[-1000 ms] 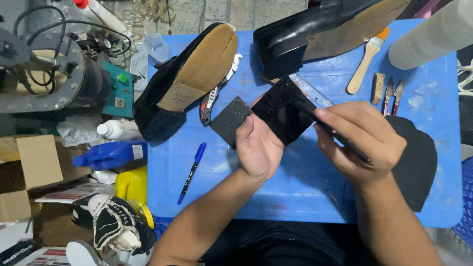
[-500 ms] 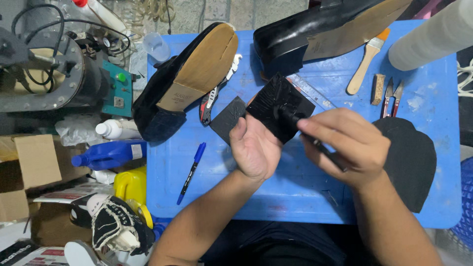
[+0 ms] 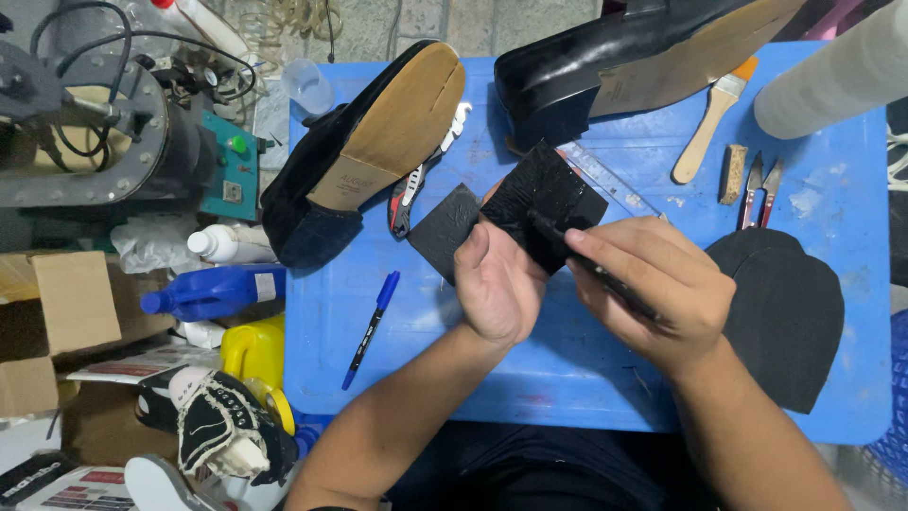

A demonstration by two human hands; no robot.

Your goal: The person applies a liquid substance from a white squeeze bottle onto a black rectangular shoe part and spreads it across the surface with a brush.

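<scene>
The left hand (image 3: 497, 284) is pinning a black rubber heel piece (image 3: 544, 203) against the blue desk (image 3: 567, 369), mid-desk below two shoes; the right hand (image 3: 653, 284) is gripping a dark tool (image 3: 567, 248) on it.

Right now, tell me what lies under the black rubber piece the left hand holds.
Under the black rubber piece shows the blue table and a clear ruler poking out. The left hand covers whatever sits beneath its lower edge.
</scene>
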